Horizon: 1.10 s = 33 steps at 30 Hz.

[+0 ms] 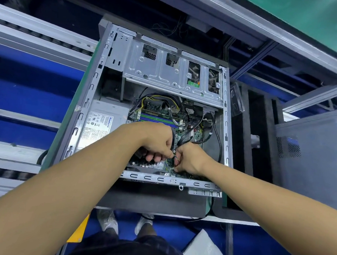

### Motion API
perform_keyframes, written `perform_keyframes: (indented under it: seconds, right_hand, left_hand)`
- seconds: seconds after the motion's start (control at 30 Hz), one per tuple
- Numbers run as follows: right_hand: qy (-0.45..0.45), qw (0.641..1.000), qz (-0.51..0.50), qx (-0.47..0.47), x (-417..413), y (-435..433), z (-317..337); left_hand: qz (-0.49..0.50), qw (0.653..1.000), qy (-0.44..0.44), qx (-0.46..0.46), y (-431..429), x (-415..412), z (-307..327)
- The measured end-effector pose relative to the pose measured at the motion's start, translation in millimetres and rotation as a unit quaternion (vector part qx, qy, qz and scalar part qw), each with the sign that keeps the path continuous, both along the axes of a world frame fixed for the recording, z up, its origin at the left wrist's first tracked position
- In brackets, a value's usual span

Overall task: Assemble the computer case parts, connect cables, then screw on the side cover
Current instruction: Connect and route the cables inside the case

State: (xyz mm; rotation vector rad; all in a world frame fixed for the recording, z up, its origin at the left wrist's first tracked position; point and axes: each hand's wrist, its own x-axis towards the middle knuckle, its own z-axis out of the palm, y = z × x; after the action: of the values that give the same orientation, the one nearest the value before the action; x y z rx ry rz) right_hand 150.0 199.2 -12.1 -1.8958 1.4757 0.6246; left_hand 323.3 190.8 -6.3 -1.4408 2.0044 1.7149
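1. The left hand (159, 144) and right hand (189, 159) meet low inside the open computer case (91, 88), each pinching a thin cable (175, 157) over the motherboard (161, 107).
2. The case's near rail (161, 179) runs just under both wrists.
3. The drive cage (166, 72) covers the far end.
4. The side cover (314, 150) lies apart at right.

Open computer case (117, 52), both hands pinching thin cable (175, 159) over motherboard (155, 109)

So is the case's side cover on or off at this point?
Off. The computer case lies open on its side, motherboard and cables exposed, both hands working inside. A grey perforated panel leaning to the right may be the cover.
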Motion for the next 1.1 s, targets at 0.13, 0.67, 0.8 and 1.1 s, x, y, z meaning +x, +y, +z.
perform_keyframes:
  seconds: [0.13,0.67,0.8,1.1]
  right_hand:
    - [-0.001,1.000,-0.002,0.007,0.3,-1.4,-2.2]
    - [-0.004,1.000,0.003,-0.002,-0.7,-1.1,-6.4]
    - [-0.005,1.000,0.006,-0.012,-1.5,-0.9,-6.4]
    - [0.007,1.000,0.011,-0.009,0.6,-0.1,-3.5]
  left_hand:
    - [0.005,1.000,0.002,0.003,-0.5,-0.7,-0.8]
    - [0.003,1.000,0.007,0.008,-0.4,-3.0,-0.6]
    - [0.001,1.000,0.008,0.006,-0.2,-2.0,-1.4]
    - [-0.001,1.000,0.014,0.005,-0.6,-1.6,-1.8]
